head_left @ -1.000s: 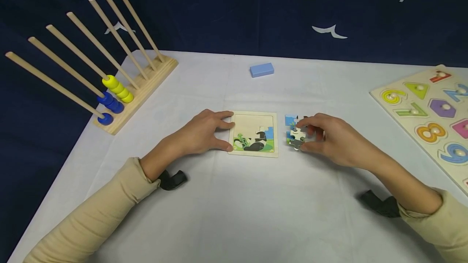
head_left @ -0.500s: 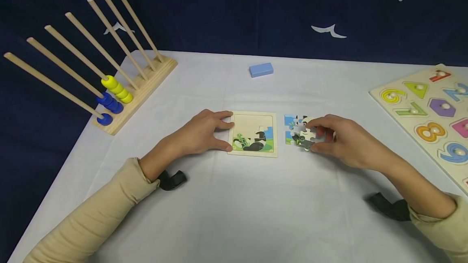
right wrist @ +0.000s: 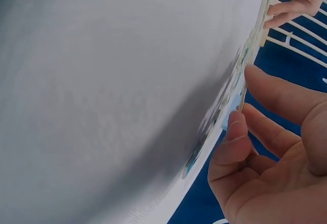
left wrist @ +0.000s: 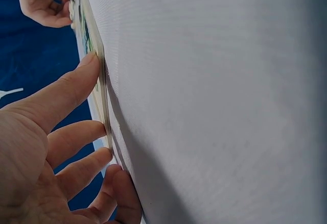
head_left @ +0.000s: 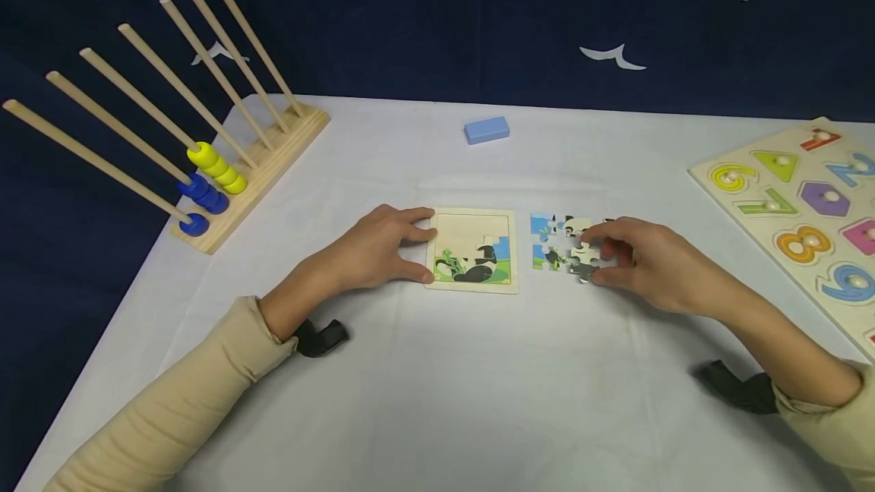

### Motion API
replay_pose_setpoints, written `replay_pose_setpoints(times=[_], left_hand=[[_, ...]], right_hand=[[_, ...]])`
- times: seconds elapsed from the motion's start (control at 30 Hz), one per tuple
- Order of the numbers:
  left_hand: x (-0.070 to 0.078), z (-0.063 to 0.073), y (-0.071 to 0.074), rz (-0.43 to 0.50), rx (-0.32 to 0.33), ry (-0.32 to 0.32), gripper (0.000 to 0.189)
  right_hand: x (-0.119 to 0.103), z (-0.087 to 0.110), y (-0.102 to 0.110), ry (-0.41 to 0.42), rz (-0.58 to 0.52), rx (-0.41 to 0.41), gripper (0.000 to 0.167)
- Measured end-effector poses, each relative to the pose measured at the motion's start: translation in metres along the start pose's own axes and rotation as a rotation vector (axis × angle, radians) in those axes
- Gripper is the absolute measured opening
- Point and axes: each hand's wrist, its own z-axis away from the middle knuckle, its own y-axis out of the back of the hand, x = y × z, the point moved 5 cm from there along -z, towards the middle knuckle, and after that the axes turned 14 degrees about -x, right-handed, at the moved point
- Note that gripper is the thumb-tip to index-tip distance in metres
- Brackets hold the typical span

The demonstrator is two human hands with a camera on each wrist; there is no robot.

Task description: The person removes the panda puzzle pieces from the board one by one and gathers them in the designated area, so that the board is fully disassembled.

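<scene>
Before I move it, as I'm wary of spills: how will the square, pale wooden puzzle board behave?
The square, pale wooden puzzle board looks thin and flat: probably light, unlikely to tip. Its fitted panda-printed pieces fill only part of the recess, so may slip if tilted.

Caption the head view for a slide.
Left hand touches a panda puzzle tray; right hand pinches a loose piece.

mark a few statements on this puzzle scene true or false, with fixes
1. The left hand touches the puzzle frame. True.
2. The right hand holds nothing. False: the right hand pinches a puzzle piece.
3. The panda picture is complete. False: the panda picture lacks pieces at the top.
4. A blue block lies beyond the puzzle frame. True.
5. The bead stand bears blue beads and yellow beads. True.
</scene>
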Motion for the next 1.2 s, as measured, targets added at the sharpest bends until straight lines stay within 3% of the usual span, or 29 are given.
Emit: replay_pose_setpoints(times=[0.6, 1.0, 1.2], left_hand=[[-0.002, -0.001, -0.001, 0.004, -0.018, 0.033, 0.067], [-0.001, 0.0, 0.0, 0.002, -0.014, 0.034, 0.068], [-0.001, 0.0, 0.0, 0.004, -0.017, 0.037, 0.069]], right_hand=[[0.003, -0.005, -0.006, -0.049, 0.019, -0.056, 0.045], [-0.005, -0.004, -0.002, -0.037, 0.035, -0.024, 0.04], [-0.014, -0.006, -0.001, 0.026, 0.032, 0.02, 0.039]])
